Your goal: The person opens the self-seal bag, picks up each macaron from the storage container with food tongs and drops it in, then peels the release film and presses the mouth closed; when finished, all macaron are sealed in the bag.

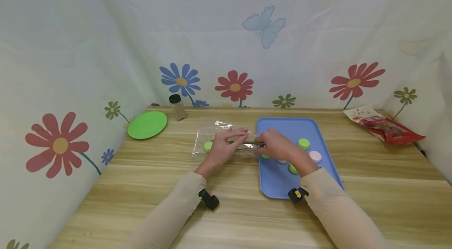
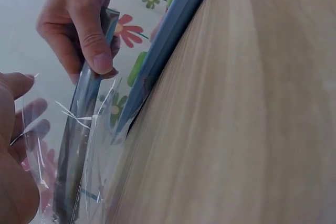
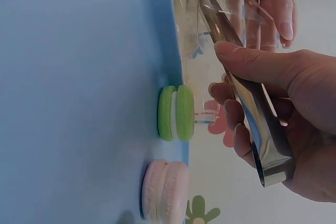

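My right hand grips metal tongs near their bent end, over the left edge of a blue tray. The tongs' arms reach into a clear plastic bag lying on the table. Inside the bag, toward its left end, shows a green macaron. At the bag's mouth, my left hand touches the film with thumb and fingers spread apart. On the tray lie several macarons, among them a green macaron and a pink macaron. The tongs' tips cannot be made out clearly.
A green plate sits at the back left, beside a small jar with a black lid. At the back right lies a red and white snack packet. A flowered curtain hangs behind the wooden table.
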Tool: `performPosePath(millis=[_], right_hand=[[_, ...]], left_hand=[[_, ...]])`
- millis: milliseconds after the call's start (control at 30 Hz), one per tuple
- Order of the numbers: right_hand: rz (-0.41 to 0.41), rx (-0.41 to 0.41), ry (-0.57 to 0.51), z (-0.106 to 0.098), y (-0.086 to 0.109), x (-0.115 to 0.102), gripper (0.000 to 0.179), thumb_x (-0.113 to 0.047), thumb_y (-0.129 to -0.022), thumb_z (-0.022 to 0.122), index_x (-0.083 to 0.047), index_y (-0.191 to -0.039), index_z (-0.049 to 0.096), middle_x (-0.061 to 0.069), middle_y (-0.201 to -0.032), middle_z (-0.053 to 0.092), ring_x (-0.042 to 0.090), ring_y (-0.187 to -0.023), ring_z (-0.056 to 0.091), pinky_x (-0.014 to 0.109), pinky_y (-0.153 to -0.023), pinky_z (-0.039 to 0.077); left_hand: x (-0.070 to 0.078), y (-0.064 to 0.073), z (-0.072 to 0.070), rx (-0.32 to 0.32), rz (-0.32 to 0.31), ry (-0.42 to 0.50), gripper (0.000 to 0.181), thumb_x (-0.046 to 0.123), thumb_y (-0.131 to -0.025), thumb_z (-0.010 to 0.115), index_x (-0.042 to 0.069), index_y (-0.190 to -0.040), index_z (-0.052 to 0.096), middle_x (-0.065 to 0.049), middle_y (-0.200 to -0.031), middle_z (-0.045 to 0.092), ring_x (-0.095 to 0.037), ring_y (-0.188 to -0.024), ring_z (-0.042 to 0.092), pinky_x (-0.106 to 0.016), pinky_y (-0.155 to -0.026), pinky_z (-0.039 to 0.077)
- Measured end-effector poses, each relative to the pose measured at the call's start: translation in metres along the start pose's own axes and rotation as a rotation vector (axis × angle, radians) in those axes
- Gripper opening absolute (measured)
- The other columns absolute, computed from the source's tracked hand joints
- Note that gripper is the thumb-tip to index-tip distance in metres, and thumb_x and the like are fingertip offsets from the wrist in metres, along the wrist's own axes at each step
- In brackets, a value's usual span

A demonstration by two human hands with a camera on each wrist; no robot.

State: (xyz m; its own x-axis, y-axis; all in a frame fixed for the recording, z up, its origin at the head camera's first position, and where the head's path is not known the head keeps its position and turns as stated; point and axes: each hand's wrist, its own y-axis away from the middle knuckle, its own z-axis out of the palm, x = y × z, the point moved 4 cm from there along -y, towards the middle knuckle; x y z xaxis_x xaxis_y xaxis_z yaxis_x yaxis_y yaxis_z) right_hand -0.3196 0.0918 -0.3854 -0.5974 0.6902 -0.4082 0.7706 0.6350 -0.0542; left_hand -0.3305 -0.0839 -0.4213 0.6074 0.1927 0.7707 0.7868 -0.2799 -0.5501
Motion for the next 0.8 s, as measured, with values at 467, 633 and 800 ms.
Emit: performPosePath(millis=[467, 633, 800], right_hand=[[-0.031, 0.029, -0.027, 0.001, -0.007, -0.001, 0.015, -0.015, -0.088, 0.079, -0.004, -0.096, 0.075, -0.003, -0.073, 0.064, 0.009, -0.062, 0.053, 0.026, -0.057, 0.048], [0.014, 0.009, -0.052, -0.002, 0.005, 0.008, 0.019, -0.018, -0.087, 0.08, -0.004, -0.099, 0.076, -0.004, -0.076, 0.066, 0.009, -0.064, 0.055, 0.026, -0.058, 0.05], [0.042, -0.004, -0.018, -0.012, 0.02, 0.012, 0.015, -0.016, -0.089, 0.078, -0.003, -0.095, 0.075, -0.003, -0.077, 0.067, 0.01, -0.066, 0.057, 0.028, -0.061, 0.051]], left_hand=[[0.004, 0.001, 0.0, -0.026, -0.034, -0.004, 0.021, 0.015, -0.096, 0.069, 0.0, -0.109, 0.076, -0.01, -0.121, 0.071, -0.023, -0.119, 0.063, -0.049, -0.119, 0.026], [0.005, 0.0, -0.002, -0.032, -0.064, -0.035, 0.022, 0.016, -0.096, 0.069, -0.002, -0.109, 0.075, -0.009, -0.122, 0.07, -0.019, -0.12, 0.063, -0.051, -0.119, 0.025], [0.001, -0.001, -0.003, -0.016, -0.046, -0.055, 0.02, 0.015, -0.095, 0.071, 0.001, -0.108, 0.076, -0.008, -0.12, 0.071, -0.02, -0.119, 0.063, -0.052, -0.118, 0.026]])
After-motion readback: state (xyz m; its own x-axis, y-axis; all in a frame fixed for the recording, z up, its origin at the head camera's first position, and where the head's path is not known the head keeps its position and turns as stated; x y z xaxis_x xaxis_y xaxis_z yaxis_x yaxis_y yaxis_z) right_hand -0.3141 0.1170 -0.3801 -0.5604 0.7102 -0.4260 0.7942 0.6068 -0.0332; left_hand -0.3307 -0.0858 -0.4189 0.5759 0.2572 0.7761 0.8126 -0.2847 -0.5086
